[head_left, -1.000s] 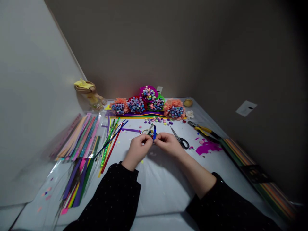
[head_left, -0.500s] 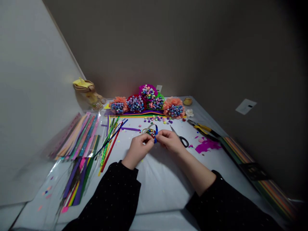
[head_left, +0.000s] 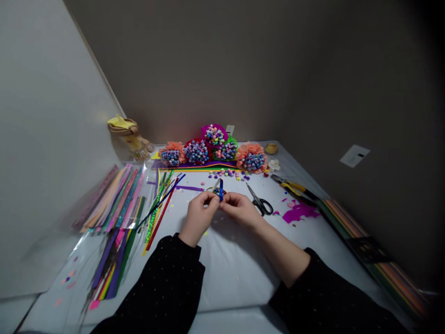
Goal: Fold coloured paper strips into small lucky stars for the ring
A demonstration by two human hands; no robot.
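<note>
The left hand (head_left: 200, 215) pinches a narrow, shiny blue ribbon-like strip with a pale underside (head_left: 221, 189) between thumb and forefinger. The right hand (head_left: 241, 208) pinches it too, fingertips almost meeting the left's, and the strip stands in a loop just above both. Beyond the hands (and partly hidden by them) lies a small round dish of glittering pieces (head_left: 208, 189). Black-handled metal scissors (head_left: 266, 207) lie just right of the right hand; a long glittery green strip (head_left: 155, 218) lies left of the left hand.
</note>
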